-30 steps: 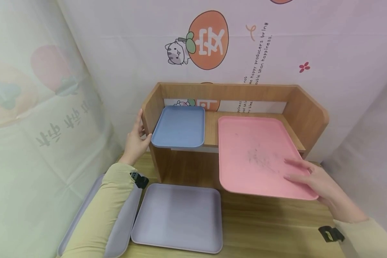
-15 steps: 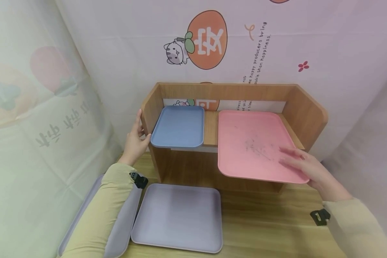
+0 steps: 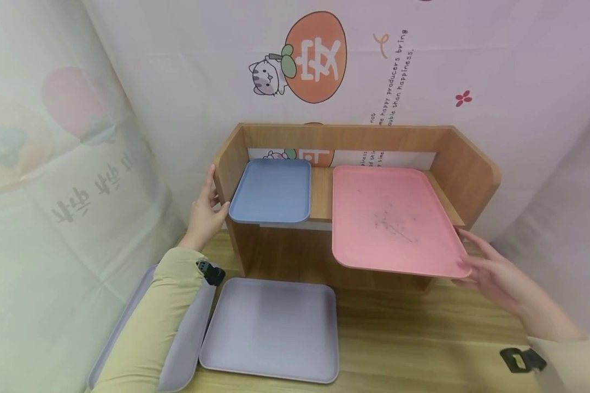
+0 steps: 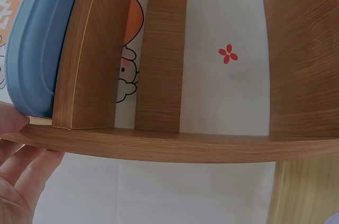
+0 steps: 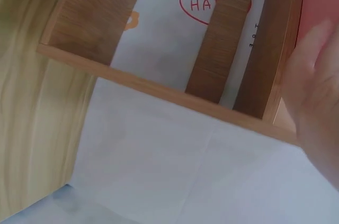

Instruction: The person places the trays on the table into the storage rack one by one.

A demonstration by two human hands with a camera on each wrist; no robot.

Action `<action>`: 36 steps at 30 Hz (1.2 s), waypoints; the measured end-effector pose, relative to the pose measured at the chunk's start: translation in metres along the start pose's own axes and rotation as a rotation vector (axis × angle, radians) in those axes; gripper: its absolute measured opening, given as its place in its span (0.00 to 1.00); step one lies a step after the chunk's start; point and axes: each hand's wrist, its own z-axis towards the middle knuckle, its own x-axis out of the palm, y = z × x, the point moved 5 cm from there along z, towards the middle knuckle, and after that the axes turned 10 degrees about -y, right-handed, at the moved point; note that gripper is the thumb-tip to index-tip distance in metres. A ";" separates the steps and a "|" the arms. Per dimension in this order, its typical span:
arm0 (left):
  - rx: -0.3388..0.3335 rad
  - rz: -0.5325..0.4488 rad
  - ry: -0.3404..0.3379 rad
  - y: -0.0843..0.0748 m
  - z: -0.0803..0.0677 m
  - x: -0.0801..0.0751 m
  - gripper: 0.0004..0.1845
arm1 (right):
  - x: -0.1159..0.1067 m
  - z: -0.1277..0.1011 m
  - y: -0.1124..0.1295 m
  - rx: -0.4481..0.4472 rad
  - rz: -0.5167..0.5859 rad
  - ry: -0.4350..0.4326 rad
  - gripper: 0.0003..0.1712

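Note:
A pink tray (image 3: 398, 224) with dark scuff marks rests on the upper board of a wooden desk shelf (image 3: 346, 136), jutting past its front edge. My right hand (image 3: 496, 275) is at the tray's front right corner, fingers extended and touching or just beside its rim; exact contact is unclear. In the right wrist view that hand (image 5: 323, 91) is blurred. My left hand (image 3: 205, 218) grips the shelf's left side panel, thumb inside and fingers outside, as the left wrist view confirms. Close to that thumb, a smaller blue tray (image 3: 272, 191) lies on the upper board.
A grey-lilac tray (image 3: 275, 330) lies on the wooden table (image 3: 413, 349) before the shelf. Another lilac tray (image 3: 189, 341) sits to its left, partly under my left sleeve (image 3: 145, 322). Printed cloth walls (image 3: 187, 65) stand behind and on both sides.
The pink tray slid back farther onto the shelf and then stopped. My right hand has drawn off its top to the right corner. My left hand stays on the side panel.

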 end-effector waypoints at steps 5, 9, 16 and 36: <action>-0.002 0.003 0.000 0.002 0.000 0.000 0.50 | 0.014 -0.013 0.002 0.051 0.294 0.251 0.35; -0.007 0.006 0.001 0.003 0.000 -0.001 0.51 | 0.022 -0.015 0.004 0.075 0.372 0.291 0.36; -0.007 0.003 0.004 0.001 -0.002 -0.001 0.50 | 0.022 -0.014 0.002 0.082 0.446 0.237 0.34; 0.012 0.015 -0.001 -0.003 -0.002 -0.002 0.49 | 0.011 -0.002 0.006 -0.012 0.497 0.109 0.31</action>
